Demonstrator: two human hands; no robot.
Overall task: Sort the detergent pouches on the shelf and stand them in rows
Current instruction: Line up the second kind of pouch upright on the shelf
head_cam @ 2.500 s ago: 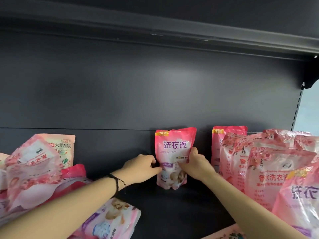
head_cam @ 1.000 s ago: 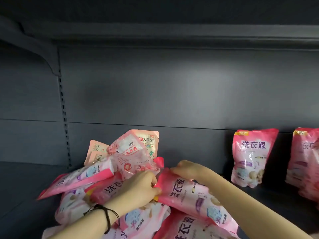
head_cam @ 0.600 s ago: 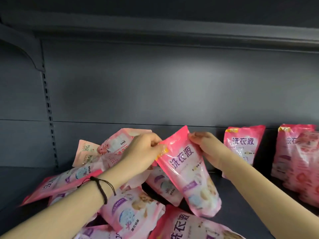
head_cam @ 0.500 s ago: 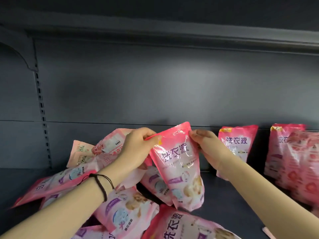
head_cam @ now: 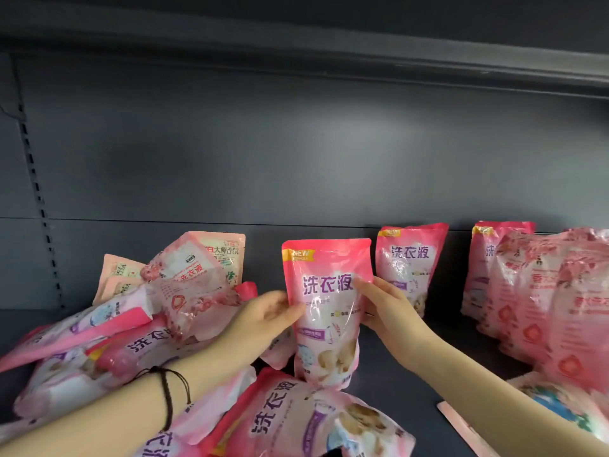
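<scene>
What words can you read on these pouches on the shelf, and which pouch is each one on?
"NEW": yellow corner tag of the held pouch.
"洗衣液": front of the held pouch.
"洗衣液": standing pouch behind it.
"洗衣液": lying pouch in front.
"洗衣液": floral pouch atop the pile.
"大师香氛": peach pouch at the back, slightly blurred.
All the smaller print is too blurred to read.

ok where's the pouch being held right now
In the head view the held pouch is upright at centre, between the left hand and right hand, left of the standing pouch and right of the jumbled pile.
</scene>
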